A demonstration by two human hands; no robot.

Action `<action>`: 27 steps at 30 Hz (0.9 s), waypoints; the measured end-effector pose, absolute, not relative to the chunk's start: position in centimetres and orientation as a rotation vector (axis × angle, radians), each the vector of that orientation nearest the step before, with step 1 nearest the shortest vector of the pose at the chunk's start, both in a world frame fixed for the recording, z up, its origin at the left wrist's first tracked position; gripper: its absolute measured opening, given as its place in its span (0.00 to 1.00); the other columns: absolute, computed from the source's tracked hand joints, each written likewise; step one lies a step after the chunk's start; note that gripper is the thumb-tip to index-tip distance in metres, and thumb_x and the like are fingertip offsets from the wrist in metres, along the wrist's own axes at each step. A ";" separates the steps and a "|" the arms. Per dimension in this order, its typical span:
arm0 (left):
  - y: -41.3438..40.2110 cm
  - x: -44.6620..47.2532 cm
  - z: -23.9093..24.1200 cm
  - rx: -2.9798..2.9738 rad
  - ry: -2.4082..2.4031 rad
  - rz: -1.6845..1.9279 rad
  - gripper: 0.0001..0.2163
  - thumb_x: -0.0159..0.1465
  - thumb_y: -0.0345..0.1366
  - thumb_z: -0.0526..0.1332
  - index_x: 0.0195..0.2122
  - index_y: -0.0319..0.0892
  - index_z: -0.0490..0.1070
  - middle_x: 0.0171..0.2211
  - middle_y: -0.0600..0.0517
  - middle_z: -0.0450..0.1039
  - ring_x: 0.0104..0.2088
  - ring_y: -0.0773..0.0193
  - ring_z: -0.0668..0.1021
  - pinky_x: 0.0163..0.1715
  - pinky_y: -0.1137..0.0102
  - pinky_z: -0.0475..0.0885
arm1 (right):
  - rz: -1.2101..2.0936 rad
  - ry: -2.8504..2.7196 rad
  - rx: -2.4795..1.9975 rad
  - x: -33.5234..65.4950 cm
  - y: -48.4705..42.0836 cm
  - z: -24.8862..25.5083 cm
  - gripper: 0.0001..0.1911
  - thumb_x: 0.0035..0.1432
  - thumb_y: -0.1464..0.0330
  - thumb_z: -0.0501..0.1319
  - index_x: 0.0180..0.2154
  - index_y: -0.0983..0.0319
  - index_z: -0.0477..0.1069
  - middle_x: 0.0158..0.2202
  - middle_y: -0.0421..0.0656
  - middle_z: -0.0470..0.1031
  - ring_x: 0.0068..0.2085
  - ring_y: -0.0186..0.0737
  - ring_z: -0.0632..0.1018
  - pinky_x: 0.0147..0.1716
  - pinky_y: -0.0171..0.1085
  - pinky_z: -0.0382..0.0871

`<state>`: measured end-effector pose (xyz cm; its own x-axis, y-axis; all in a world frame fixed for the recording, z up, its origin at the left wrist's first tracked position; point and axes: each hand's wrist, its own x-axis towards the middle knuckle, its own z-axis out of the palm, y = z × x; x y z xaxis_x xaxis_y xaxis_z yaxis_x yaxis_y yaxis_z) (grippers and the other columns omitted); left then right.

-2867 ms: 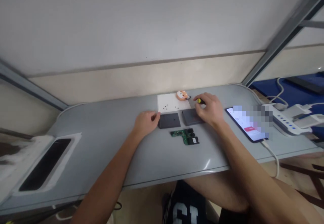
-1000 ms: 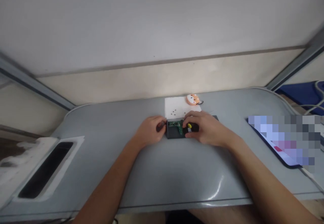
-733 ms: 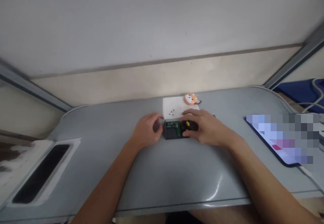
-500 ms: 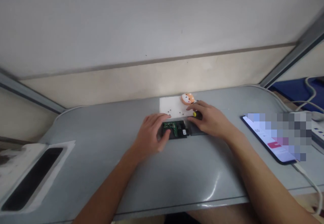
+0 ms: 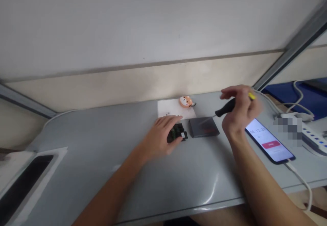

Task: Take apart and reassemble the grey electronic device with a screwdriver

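My left hand (image 5: pixel 161 138) lies over a dark case half with a green circuit board (image 5: pixel 177 132) in it, fingers curled round it. My right hand (image 5: pixel 238 111) is lifted above the desk and closed round a black-handled screwdriver (image 5: pixel 228 106) with a yellow end. Below it on the grey desk (image 5: pixel 107 158) lies a second dark grey case half (image 5: pixel 204 127). Behind them a white sheet (image 5: pixel 170 108) carries small dark screws, and an orange animal-face charm (image 5: pixel 185 101) sits at its far right corner.
A lit phone (image 5: pixel 269 140) with a white cable lies at the right of the desk. A white power strip (image 5: pixel 310 135) with cables is further right. A white tray with a black inset (image 5: pixel 22 181) sits at the left front. A wall stands behind the desk.
My right hand has risen off the desk to the right with the screwdriver. My left hand has closed over the case half with the board. The second case half now lies uncovered.
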<state>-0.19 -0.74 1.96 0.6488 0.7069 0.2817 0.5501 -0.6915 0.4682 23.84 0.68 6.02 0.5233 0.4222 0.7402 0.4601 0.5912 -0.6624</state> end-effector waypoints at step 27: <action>-0.4 -0.7 -0.1 2.465 0.962 0.684 0.24 0.66 0.37 0.67 0.63 0.48 0.66 0.57 0.48 0.76 0.57 0.52 0.76 0.62 0.54 0.70 | 0.164 -1.483 -1.323 22.1 3.0 1.6 0.15 0.70 0.57 0.55 0.34 0.57 0.70 0.22 0.39 0.79 0.22 0.38 0.78 0.28 0.36 0.69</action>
